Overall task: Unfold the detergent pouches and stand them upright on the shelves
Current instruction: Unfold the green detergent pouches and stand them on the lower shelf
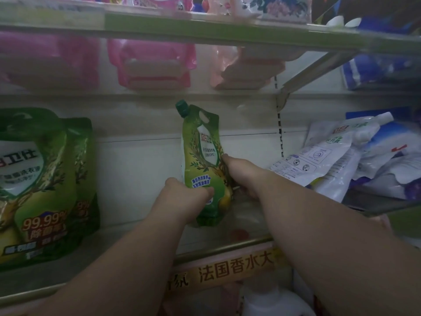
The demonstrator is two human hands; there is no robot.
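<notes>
A small green detergent pouch (201,151) with a dark green cap stands nearly upright on the middle shelf (223,246), leaning a little to the left. My left hand (182,197) grips its lower left side, thumb across the front. My right hand (239,176) holds its lower right edge from behind. Two large green pouches (43,185) stand upright at the left of the same shelf.
White and blue pouches (341,160) lie in a heap on the neighbouring shelf at the right. Pink pouches (155,62) fill the shelf above. A yellow price strip (234,267) runs along the shelf's front edge, with a white bottle (271,302) below.
</notes>
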